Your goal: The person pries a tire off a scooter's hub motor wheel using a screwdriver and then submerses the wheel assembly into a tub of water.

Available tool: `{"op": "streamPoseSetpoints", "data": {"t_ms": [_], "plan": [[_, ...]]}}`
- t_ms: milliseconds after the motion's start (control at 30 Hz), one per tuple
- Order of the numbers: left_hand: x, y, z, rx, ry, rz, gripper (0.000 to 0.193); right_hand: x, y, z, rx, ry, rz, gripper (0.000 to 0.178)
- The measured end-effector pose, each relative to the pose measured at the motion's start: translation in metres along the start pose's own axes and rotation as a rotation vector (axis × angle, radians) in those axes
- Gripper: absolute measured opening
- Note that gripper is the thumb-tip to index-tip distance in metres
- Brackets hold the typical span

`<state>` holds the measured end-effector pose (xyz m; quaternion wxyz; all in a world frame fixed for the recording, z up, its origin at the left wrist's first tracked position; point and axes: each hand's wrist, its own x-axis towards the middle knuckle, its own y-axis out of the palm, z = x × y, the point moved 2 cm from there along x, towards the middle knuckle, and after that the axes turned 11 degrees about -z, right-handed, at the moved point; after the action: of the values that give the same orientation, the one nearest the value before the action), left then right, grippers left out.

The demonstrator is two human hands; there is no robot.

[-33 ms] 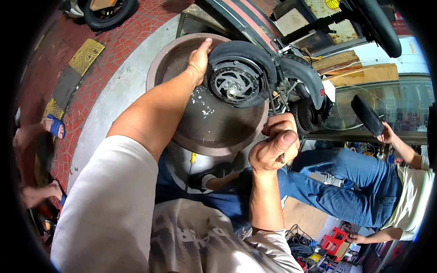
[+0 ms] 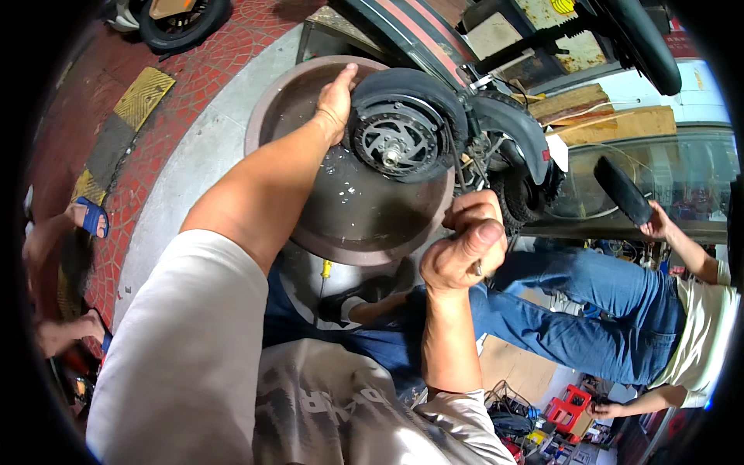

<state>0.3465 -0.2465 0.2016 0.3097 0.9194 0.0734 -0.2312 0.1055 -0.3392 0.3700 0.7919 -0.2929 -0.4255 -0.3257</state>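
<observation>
A small black wheel [image 2: 404,81] with a silver brake disc [image 2: 387,143] rests over a round brown basin [image 2: 267,124] of murky water. My left hand [image 2: 336,105] is closed on the tyre's left side, thumb on top, its fingers partly hidden behind the rubber. Below the wheel's right side, my right hand [image 2: 467,240] is a fist around a thin metal lever [image 2: 457,159]. The lever's upper part runs up to the tyre's right edge, and its other end pokes out under my thumb. Whether its tip is under the tyre bead, I cannot tell.
Below the basin is a screwdriver with a yellow handle [image 2: 326,269]. To the right stands another person in jeans [image 2: 597,310], holding a black tyre [image 2: 622,190]. A scooter [image 2: 504,128] stands beyond the wheel; a red crate [image 2: 568,409] lies lower right. Another person's sandalled foot [image 2: 94,219] is left.
The view has shifted very slightly. My right fist has turned a little, showing more of the lever's end. Both hands keep their grip.
</observation>
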Motion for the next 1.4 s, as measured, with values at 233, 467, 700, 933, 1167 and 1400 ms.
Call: {"op": "streamPoseSetpoints", "data": {"t_ms": [233, 467, 700, 933, 1167, 1400], "plan": [[0.031, 0.004, 0.012, 0.125, 0.008, -0.039, 0.075, -0.004, 0.028, 0.002, -0.056, -0.140, 0.035, 0.049], [0.019, -0.003, 0.009, 0.476, 0.171, -0.205, 0.072, -0.011, 0.037, 0.005, -0.136, -0.206, 0.065, 0.048], [0.007, -0.003, 0.002, 0.583, 0.433, -0.216, 0.072, -0.006, 0.036, 0.009, -0.121, -0.207, 0.044, 0.052], [0.015, 0.000, 0.003, 0.597, 0.375, -0.160, 0.074, -0.004, 0.034, 0.004, -0.064, -0.055, 0.005, 0.044], [0.000, 0.003, -0.007, 0.706, 0.389, -0.186, 0.069, 0.003, 0.038, -0.003, -0.081, -0.013, -0.014, 0.041], [0.001, -0.001, -0.010, 0.822, 0.536, -0.270, 0.059, -0.002, 0.053, 0.005, -0.170, -0.183, 0.064, 0.035]]}}
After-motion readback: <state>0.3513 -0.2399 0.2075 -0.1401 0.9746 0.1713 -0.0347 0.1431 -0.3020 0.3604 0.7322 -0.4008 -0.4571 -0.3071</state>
